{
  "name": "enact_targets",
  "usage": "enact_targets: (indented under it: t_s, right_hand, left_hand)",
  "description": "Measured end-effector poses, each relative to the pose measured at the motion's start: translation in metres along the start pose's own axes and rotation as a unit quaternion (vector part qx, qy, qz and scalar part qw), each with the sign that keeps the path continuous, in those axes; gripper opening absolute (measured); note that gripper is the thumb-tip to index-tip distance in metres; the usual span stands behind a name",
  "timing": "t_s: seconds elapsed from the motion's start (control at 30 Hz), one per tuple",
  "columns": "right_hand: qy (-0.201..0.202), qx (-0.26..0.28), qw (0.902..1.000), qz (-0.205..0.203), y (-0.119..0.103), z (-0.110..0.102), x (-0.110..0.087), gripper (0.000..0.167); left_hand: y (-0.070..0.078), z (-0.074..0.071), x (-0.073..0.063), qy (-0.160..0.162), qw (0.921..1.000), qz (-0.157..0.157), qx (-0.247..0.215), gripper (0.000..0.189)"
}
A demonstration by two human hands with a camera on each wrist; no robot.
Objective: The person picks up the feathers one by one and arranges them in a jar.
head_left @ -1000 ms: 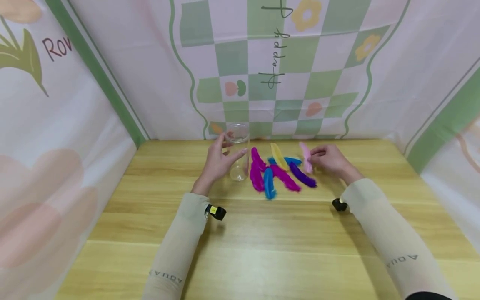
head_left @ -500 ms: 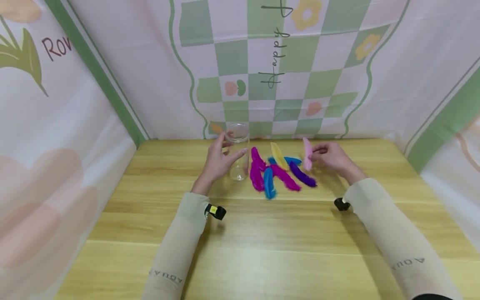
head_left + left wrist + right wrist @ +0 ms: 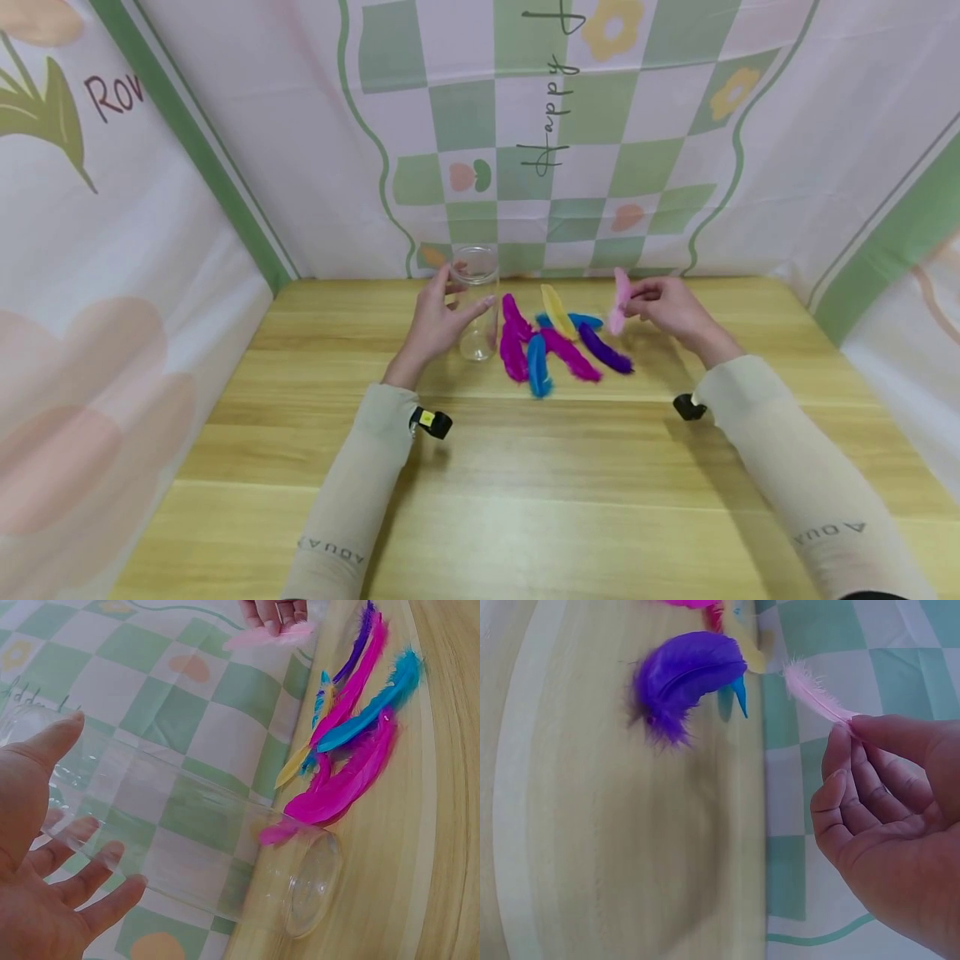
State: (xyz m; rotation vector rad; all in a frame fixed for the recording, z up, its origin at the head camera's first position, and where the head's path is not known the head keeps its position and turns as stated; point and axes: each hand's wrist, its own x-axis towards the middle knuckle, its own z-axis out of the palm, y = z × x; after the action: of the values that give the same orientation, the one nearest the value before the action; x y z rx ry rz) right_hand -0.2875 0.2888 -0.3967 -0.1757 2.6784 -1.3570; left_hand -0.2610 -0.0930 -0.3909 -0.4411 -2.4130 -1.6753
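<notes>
My left hand point(image 3: 438, 317) holds a tall clear jar point(image 3: 477, 325) upright on the table, thumb on the near side and fingers behind it. In the left wrist view the fingers wrap loosely round the upper part of the jar point(image 3: 202, 832). My right hand point(image 3: 671, 310) pinches a light pink feather point(image 3: 620, 300) between thumb and forefinger, raised off the table. The right wrist view shows the pink feather point(image 3: 814, 694) gripped at one end. Between the hands lies a loose pile: magenta feathers point(image 3: 513, 350), blue feathers point(image 3: 538, 367), a yellow feather point(image 3: 557, 312) and a purple feather point(image 3: 606, 350).
The wooden table point(image 3: 480, 500) ends at the back against a printed cloth point(image 3: 525, 117) with green and white checks. More printed cloth hangs at the left point(image 3: 135, 292) and right sides. A small black camera sits at each wrist.
My right hand has lifted the pink feather off the table, moving it up and slightly right. The left hand and the jar have stayed where they were.
</notes>
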Motion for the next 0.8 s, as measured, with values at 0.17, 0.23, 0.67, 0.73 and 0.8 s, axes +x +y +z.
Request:
enact_targets:
  t_s: [0.17,0.23,0.67,0.73,0.8]
  right_hand:
    - [0.003,0.011,0.9999,-0.011,-0.002,-0.002,0.001,0.037]
    - [0.003,0.013,0.9998,-0.014,-0.003,-0.003,0.001,0.036]
    - [0.021,0.013,0.9993,-0.030,-0.018,-0.005,-0.006,0.033]
    - [0.027,0.014,0.9990,-0.031,-0.021,-0.006,-0.007,0.032]
    - [0.027,0.014,0.9989,-0.035,-0.024,-0.006,-0.008,0.032]
  left_hand:
    - [0.000,0.000,0.000,0.001,0.9999,-0.004,0.012,0.074]
    - [0.000,0.000,0.000,0.001,0.9999,-0.006,0.015,0.074]
    - [0.000,0.000,0.000,-0.002,1.0000,-0.005,0.007,0.075]
    - [0.000,0.000,0.000,-0.001,0.9999,-0.003,0.010,0.075]
    - [0.001,0.000,0.000,-0.001,0.9999,-0.003,0.013,0.074]
